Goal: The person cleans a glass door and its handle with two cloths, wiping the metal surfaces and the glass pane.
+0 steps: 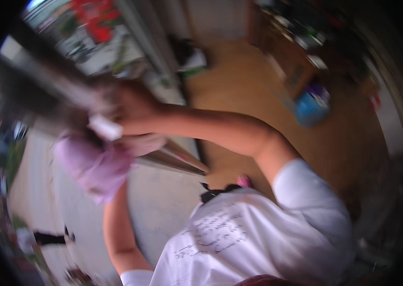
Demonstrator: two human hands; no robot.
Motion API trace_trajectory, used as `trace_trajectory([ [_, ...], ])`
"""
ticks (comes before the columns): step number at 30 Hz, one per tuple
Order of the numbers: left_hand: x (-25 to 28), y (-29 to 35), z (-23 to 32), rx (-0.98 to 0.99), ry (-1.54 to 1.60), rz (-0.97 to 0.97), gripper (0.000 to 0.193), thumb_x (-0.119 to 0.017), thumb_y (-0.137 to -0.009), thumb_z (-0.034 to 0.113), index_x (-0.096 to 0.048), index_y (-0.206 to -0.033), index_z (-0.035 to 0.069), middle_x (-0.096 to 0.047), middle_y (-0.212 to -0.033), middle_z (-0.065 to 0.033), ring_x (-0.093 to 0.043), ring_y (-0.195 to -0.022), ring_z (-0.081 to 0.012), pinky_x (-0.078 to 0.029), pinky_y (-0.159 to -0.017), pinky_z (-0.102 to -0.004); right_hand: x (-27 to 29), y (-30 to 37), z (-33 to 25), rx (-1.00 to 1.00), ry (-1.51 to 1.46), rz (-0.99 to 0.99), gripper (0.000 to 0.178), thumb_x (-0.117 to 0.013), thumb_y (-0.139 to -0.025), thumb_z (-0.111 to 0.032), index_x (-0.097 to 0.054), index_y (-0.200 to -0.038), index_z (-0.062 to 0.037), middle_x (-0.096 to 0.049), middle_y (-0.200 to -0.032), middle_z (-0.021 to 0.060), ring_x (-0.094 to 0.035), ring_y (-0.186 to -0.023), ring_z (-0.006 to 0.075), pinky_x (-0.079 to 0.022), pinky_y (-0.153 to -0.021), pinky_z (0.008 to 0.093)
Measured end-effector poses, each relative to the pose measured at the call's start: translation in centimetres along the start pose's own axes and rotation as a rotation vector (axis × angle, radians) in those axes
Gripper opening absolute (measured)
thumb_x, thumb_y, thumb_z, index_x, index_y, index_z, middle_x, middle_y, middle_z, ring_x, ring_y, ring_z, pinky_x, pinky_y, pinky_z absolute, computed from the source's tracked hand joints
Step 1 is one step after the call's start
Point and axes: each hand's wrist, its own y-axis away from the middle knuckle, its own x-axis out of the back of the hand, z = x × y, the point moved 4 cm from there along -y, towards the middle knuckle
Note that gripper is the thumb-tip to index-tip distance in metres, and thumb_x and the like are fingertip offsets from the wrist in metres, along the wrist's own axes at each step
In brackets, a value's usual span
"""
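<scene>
A pinkish-purple cloth (94,164) hangs bunched at the end of my left forearm, beside a metal-framed glass door. My left hand (108,183) is mostly covered by this cloth and appears to grip it; its fingers are hidden. Stretched across the view from the right, my right arm reaches the metal door frame (65,88). There my right hand (127,105) is smeared by motion, just above the cloth, and its fingers cannot be made out. A small white object (106,127) shows just under that hand; its kind is unclear.
Brown floor (239,90) lies indoors on the right, with a blue bag or container (312,107) by a brown cardboard box (301,78) and cluttered shelving. Outside on the left is grey pavement (163,209), where a person (44,238) stands far off.
</scene>
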Motion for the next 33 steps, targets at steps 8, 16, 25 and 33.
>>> trace_trajectory([
  [8,-5.2,4.0,-1.5,0.029,0.175,0.023,0.041,-0.075,-0.077,0.026,-0.063,-0.112,0.007,-0.06,-0.108,-0.0136,-0.055,-0.104,-0.0279,-0.045,-0.088,-0.0347,1.2,3.1,0.6,0.051,0.392,-0.051,0.038,-0.075,-0.08,-0.016,-0.056,-0.107,0.0017,-0.065,-0.095,0.0124,-0.064,-0.085,0.0214,-0.052,-0.076,0.0378],
  [16,-10.3,7.0,-9.8,-0.235,-0.235,0.307,0.032,-0.07,-0.083,0.024,-0.061,-0.109,0.01,-0.058,-0.104,-0.0122,-0.054,-0.099,-0.0277,-0.046,-0.083,-0.0369,2.2,4.7,0.3,0.068,0.255,0.028,0.052,-0.073,-0.08,-0.018,-0.052,-0.122,0.0022,-0.06,-0.108,0.0136,-0.059,-0.098,0.0254,-0.047,-0.09,0.0384],
  [25,-10.2,10.9,-10.0,0.284,-0.066,0.381,0.025,-0.067,-0.088,0.014,-0.056,-0.11,0.012,-0.056,-0.107,-0.0095,-0.053,-0.097,-0.0221,-0.047,-0.084,-0.0319,2.3,4.9,0.1,0.138,0.308,-0.001,0.056,-0.071,-0.081,-0.018,-0.048,-0.126,0.0041,-0.057,-0.114,0.0158,-0.057,-0.104,0.027,-0.045,-0.093,0.0394],
  [33,-5.5,4.9,2.4,0.013,-0.392,0.124,0.05,-0.068,-0.087,0.024,-0.049,-0.13,0.005,-0.05,-0.121,-0.0168,-0.043,-0.118,-0.0316,-0.032,-0.108,-0.0397,2.5,4.7,0.1,0.06,0.291,-0.017,0.055,-0.071,-0.081,-0.017,-0.048,-0.126,0.004,-0.057,-0.112,0.0156,-0.057,-0.101,0.0259,-0.045,-0.092,0.0385],
])
